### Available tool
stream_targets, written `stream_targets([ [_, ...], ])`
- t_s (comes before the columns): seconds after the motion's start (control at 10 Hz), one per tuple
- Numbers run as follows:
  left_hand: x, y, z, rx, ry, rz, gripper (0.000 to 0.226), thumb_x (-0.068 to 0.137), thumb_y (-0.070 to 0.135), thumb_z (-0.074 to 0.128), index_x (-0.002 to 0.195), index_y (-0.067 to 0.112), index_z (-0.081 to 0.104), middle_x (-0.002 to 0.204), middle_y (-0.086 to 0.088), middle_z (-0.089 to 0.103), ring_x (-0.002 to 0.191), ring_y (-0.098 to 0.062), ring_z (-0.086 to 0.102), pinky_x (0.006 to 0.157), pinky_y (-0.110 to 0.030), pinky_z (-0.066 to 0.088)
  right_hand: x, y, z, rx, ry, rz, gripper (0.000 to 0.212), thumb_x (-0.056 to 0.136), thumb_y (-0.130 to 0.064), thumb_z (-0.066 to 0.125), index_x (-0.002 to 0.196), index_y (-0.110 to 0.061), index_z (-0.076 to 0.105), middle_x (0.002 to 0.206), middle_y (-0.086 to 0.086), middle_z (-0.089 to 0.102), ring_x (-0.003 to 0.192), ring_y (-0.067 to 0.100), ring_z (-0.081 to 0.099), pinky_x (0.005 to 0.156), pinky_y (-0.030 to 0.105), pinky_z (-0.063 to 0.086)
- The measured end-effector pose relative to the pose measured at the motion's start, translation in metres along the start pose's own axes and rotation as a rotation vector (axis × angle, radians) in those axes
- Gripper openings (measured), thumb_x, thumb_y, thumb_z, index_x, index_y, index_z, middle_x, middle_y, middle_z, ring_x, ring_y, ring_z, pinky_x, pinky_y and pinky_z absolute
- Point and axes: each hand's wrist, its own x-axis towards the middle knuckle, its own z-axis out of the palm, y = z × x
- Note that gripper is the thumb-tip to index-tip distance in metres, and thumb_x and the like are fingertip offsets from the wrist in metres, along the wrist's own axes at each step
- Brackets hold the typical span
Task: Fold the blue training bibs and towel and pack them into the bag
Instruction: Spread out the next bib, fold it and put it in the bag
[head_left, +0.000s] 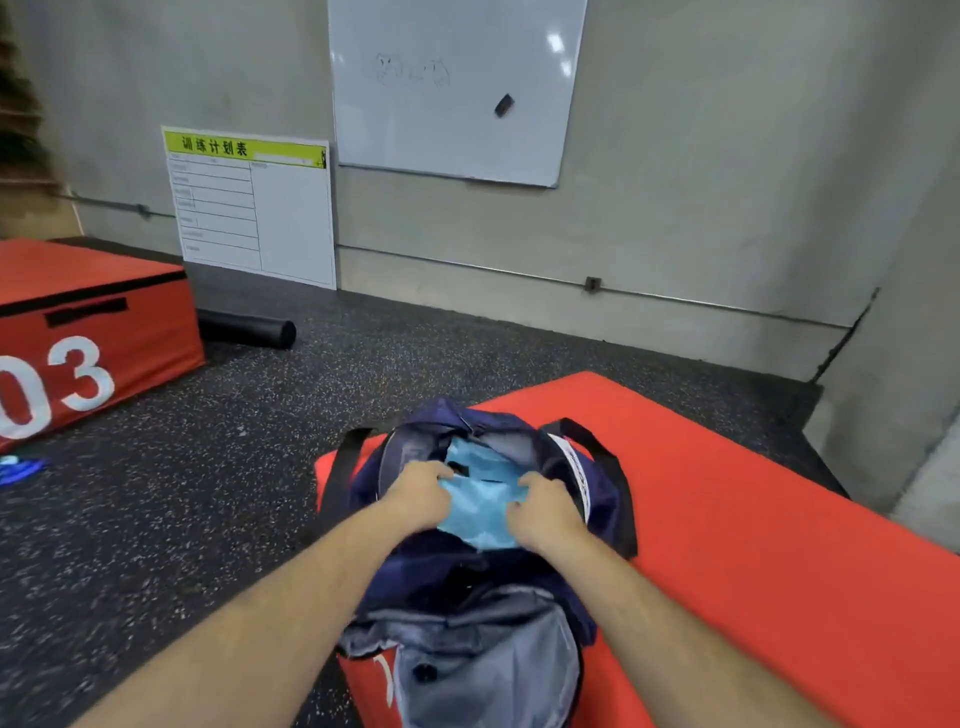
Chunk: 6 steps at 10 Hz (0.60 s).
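A dark navy sports bag (447, 566) with black straps lies open on a red mat (753, 519). Light blue fabric (480, 499), folded, sits in the bag's open mouth. My left hand (418, 496) grips the fabric's left side with curled fingers. On the fabric's right side my right hand (545, 512) grips it the same way. Both hands are inside the bag's opening. The bag's grey lining (493, 665) shows at the near end. What lies under the fabric is hidden.
A red foam box marked 03 (88, 343) stands at the left, with a black foam roller (249, 327) behind it. A blue item (21, 467) lies on the speckled floor at the far left. A whiteboard (452, 88) and a schedule board (254, 213) are at the wall.
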Motion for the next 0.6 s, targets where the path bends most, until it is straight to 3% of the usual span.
stream_targets([
  [0.1,-0.011,-0.004,0.018,0.293,-0.091,-0.033,0.037,0.095,0.008,0.048,0.132,0.008,0.055,0.137,-0.018,0.05,0.12,-0.033,0.055,0.096,-0.032,0.045,0.003,-0.001,0.014,-0.235,-0.116,0.059,0.054,0.095,-0.023,0.056,0.144,-0.01,0.037,0.145,0.019,0.032,0.127,0.032,0.051,0.104,0.034,0.041],
  [0.3,0.004,-0.007,0.025,0.564,-0.082,-0.015,0.039,0.093,0.012,0.053,0.132,0.007,0.05,0.142,-0.019,0.034,0.127,-0.035,0.045,0.099,-0.037,0.042,0.016,-0.009,0.022,-0.483,-0.121,-0.002,0.061,0.089,-0.031,0.059,0.144,-0.012,0.039,0.146,0.016,0.033,0.132,0.033,0.039,0.107,0.038,0.038],
  [0.4,0.011,-0.008,0.032,0.761,-0.038,0.169,0.053,0.091,0.021,0.059,0.141,0.014,0.043,0.151,-0.012,0.024,0.138,-0.031,0.028,0.11,-0.042,0.033,0.02,-0.009,0.024,-0.721,-0.117,-0.036,0.07,0.089,-0.041,0.053,0.151,-0.016,0.031,0.157,0.015,0.013,0.143,0.037,0.017,0.113,0.042,0.025],
  [0.5,0.016,-0.006,0.046,0.709,-0.247,0.237,0.059,0.102,0.037,0.04,0.156,0.022,0.022,0.164,-0.01,0.012,0.15,-0.03,0.014,0.121,-0.044,0.018,0.023,-0.005,0.031,-0.76,-0.259,-0.018,0.078,0.096,-0.039,0.04,0.159,-0.013,0.003,0.164,0.019,-0.008,0.151,0.039,-0.001,0.122,0.048,0.007],
  [0.6,0.026,-0.011,0.053,0.741,-0.399,0.153,0.062,0.104,0.043,0.025,0.159,0.028,0.002,0.166,-0.008,-0.01,0.153,-0.031,-0.006,0.123,-0.045,0.001,0.033,0.004,0.042,-0.744,-0.397,-0.038,0.075,0.099,-0.042,0.027,0.158,-0.017,-0.011,0.164,0.017,-0.014,0.152,0.036,-0.01,0.121,0.053,-0.01],
])
